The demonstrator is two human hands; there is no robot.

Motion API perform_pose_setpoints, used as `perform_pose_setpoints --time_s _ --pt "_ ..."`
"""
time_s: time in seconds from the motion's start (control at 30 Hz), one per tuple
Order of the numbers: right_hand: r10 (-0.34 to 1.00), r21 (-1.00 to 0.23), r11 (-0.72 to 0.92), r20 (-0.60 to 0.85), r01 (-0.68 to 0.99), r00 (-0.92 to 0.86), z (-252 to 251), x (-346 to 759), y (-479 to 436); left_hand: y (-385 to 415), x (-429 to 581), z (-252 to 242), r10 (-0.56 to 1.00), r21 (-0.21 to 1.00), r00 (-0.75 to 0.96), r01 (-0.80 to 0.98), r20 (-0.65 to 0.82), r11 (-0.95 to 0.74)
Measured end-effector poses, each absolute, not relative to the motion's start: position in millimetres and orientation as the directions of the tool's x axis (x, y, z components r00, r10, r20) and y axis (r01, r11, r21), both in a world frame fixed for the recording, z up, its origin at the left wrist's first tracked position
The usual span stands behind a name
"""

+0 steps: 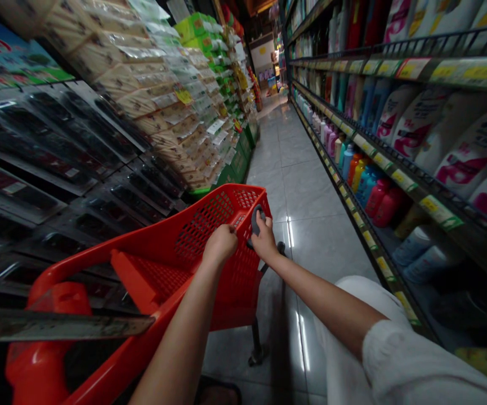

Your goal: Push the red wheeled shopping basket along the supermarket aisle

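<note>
A red plastic shopping cart [235,281] with perforated basket walls stands in front of me, its far end toward the aisle. My left hand [220,244] is closed at the basket's near top rim, fingers curled over the edge and mostly hidden. To its right, my right hand [264,236] holds a dark grey, soft-looking cloth [255,220] against the outside of the basket near its far right corner. The thumb lies over the cloth; the other fingers are partly hidden. Inside the basket, a red folding flap [135,281] shows, along with perforated walls.
Shelves [395,174] of shampoo and other bottles line the right side. On the left are boxed goods in clear packaging [70,135] and tall stacks of wrapped tissue packs [154,101]. A grey tiled floor [283,146] runs between them. A worn metal bar [57,326] crosses the cart's handle end.
</note>
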State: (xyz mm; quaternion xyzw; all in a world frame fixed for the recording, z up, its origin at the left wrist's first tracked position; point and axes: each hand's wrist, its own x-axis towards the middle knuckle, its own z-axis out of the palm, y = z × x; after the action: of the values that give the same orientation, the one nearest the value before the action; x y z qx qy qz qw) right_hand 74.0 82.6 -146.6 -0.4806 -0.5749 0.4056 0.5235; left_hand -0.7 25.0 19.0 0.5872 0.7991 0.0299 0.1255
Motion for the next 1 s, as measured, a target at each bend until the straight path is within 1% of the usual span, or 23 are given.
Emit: perform_pose_setpoints --time_s 0.03,0.07,0.17,0.23,0.27,0.3,0.37,0.43,0.47,0.5,0.57,0.63,0.73,0.8,0.87,0.9,1.0 --pt "0.974 -0.965 0.225 0.226 0.138 -0.006 -150.1 74.8 78.7 25.5 -0.6 18.4 0.946 0.199 -0.280 0.930 -0.162 0.309" --pt "0.979 -0.966 0.205 0.205 0.159 -0.017 -155.4 75.9 74.4 25.9 -0.4 17.6 0.948 0.202 -0.278 0.930 -0.157 0.306" --pt "1.000 -0.975 0.005 0.000 0.221 -0.019 -171.8 76.8 61.8 26.9 -0.4 15.3 0.948 0.193 -0.280 0.932 -0.153 0.306" --pt "0.995 -0.971 -0.102 -0.105 0.216 -0.001 -173.6 74.1 55.6 27.7 -0.8 14.6 0.948 0.193 -0.283 0.932 -0.146 0.308" --pt "0.994 -0.973 -0.106 -0.106 0.204 0.010 -170.4 72.1 53.2 28.2 -1.0 14.7 0.949 0.195 -0.283 0.932 -0.140 0.307" --pt "0.998 -0.979 -0.067 -0.065 0.190 0.017 -164.9 70.2 51.0 28.8 -1.1 14.9 0.950 0.196 -0.283 0.932 -0.136 0.305" --pt "0.994 -0.981 0.106 0.106 0.161 -0.011 -150.8 67.8 47.4 30.0 -1.0 15.7 0.951 0.197 -0.280 0.933 -0.135 0.302" --pt "0.956 -0.947 0.291 0.283 0.134 -0.076 -140.3 68.4 44.4 31.1 -0.2 16.4 0.949 0.200 -0.280 0.931 -0.142 0.305" --pt "0.940 -0.931 0.337 0.325 0.136 -0.101 -139.0 69.6 43.1 31.4 0.4 16.6 0.949 0.205 -0.280 0.930 -0.143 0.305" --pt "0.938 -0.926 0.343 0.328 0.157 -0.113 -141.0 71.2 42.0 31.7 1.0 16.6 0.949 0.208 -0.279 0.929 -0.143 0.305" --pt "0.963 -0.935 0.266 0.249 0.233 -0.102 -154.6 73.9 40.4 31.9 1.8 16.3 0.950 0.211 -0.280 0.929 -0.139 0.305" --pt "0.992 -0.949 0.124 0.108 0.291 -0.072 -176.4 74.1 39.2 32.1 1.3 15.5 0.950 0.205 -0.282 0.930 -0.135 0.306" --pt "0.993 -0.959 -0.087 -0.104 0.270 -0.049 -205.7 68.7 38.2 32.9 -1.5 15.3 0.949 0.204 -0.290 0.928 -0.126 0.311" --pt "0.981 -0.959 -0.177 -0.191 0.220 -0.042 -212.4 63.6 41.0 33.6 -3.5 16.6 0.946 0.216 -0.296 0.923 -0.128 0.318" --pt "0.978 -0.964 -0.200 -0.206 0.177 -0.017 -206.9 59.9 48.7 34.5 -4.8 18.5 0.946 0.220 -0.296 0.922 -0.135 0.320" --pt "0.982 -0.970 -0.185 -0.187 0.161 0.000 -200.9 59.0 54.2 35.1 -5.4 19.3 0.946 0.216 -0.294 0.923 -0.139 0.319" --pt "0.998 -0.990 -0.060 -0.057 0.125 0.027 -182.3 58.6 68.9 37.7 -7.7 19.2 0.947 0.208 -0.289 0.927 -0.141 0.313"
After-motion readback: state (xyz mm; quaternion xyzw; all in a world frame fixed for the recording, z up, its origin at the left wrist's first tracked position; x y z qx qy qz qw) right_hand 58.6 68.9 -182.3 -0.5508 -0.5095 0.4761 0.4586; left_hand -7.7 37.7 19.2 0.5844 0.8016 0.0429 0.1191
